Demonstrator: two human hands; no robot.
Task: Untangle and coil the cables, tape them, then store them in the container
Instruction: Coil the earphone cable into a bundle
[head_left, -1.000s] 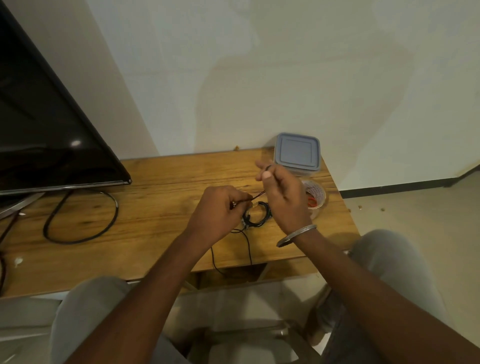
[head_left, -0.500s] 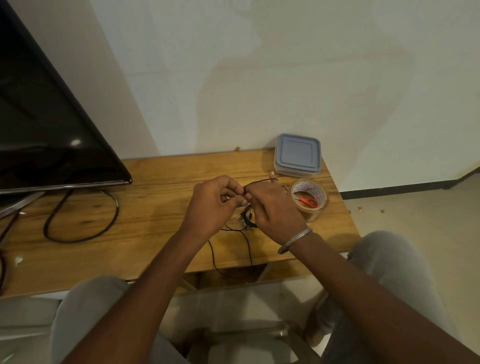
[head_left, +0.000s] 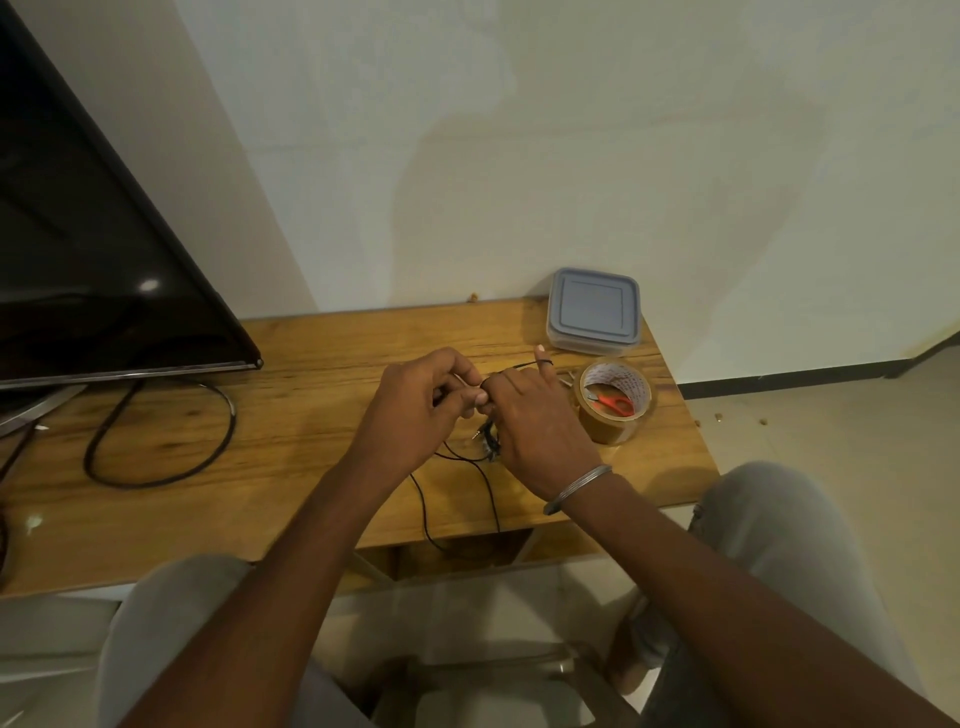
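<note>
A wooden surface (head_left: 311, 467) stands against a pale wall, with a dark television screen (head_left: 78, 249) at its left end and a thick black cord (head_left: 156, 478) looped on the wood below it. At the far right corner sits the container (head_left: 593, 310), a clear square tub with a grey-blue lid snapped on. Just in front of it stands a roll of brown packing tape (head_left: 613, 415); the white inner core carries printed lettering too small to read, and a small pair of scissors with orange-red handles (head_left: 613, 401) lies inside the ring.

Near the middle of the surface the two hands meet. The left hand (head_left: 415, 410) is curled, its fingertips pinched on a thin black cable (head_left: 491, 441). The right hand (head_left: 535, 415), wearing a metal bangle (head_left: 576, 488) at the wrist, lies palm down with its fingers closed around the same cable; one strand runs taut across its raised forefinger. Beneath the knuckles the cable bunches into a small, tight coil with a metal plug tip poking out, and two loose strands trail toward the near edge and drop over it.
</note>
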